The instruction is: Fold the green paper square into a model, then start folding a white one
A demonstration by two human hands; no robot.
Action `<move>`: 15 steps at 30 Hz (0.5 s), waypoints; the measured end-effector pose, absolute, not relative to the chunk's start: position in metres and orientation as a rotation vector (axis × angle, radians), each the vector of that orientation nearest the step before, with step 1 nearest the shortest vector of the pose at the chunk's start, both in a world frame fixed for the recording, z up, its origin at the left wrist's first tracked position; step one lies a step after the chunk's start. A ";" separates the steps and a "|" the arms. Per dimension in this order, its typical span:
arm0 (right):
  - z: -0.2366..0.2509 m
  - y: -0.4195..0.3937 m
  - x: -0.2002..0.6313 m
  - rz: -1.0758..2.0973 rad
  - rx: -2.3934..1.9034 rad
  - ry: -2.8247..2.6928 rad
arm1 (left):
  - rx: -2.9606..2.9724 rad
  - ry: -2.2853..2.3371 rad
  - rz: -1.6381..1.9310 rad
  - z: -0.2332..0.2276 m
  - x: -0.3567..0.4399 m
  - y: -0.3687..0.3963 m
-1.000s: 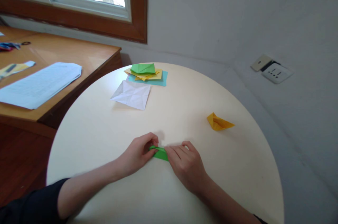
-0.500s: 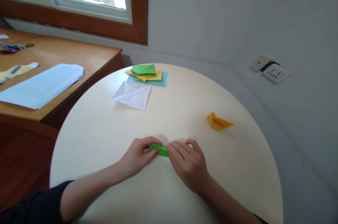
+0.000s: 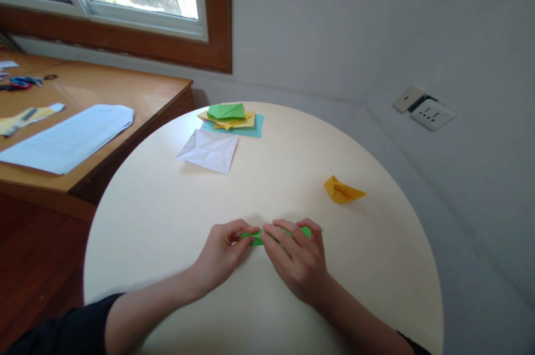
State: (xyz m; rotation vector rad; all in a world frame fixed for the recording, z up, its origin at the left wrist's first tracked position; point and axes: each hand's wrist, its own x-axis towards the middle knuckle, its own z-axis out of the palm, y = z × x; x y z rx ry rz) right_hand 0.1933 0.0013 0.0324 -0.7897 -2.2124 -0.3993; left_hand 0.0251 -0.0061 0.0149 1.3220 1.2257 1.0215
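Two hands meet over one small green folded paper (image 3: 256,238), lying flat on the near middle of the round cream table (image 3: 167,215). Left hand (image 3: 223,252) pinches the paper's left end, fingertips closed on it. Right hand (image 3: 297,259) lies over the right part with fingers curled down and pressing; a green tip pokes out past its knuckles. The piece looks feather-light and thin, stiffened a little by its layers, easy to crease or tear, and likely to slide on the smooth top, so the safe hold is at the folded edges and ends, held flat against the table.

Off to the right, well apart, sits a finished-looking yellow paper model (image 3: 343,190). Further away, a creased white sheet (image 3: 208,150) lies open, and just beyond it a stack of coloured papers (image 3: 232,118) with a green fold on top. Left of the table, a wooden desk (image 3: 104,87) carries a printed sheet (image 3: 69,137). Up on the right wall, a socket (image 3: 432,115).
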 end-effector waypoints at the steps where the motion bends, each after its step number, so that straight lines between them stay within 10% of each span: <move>1: 0.032 0.001 0.193 -0.398 -0.786 -2.214 | 1.305 1.221 1.017 0.015 0.026 -0.006; 15: 0.037 0.008 0.192 -0.369 -0.880 -2.225 | 1.341 1.106 0.956 0.024 0.027 -0.006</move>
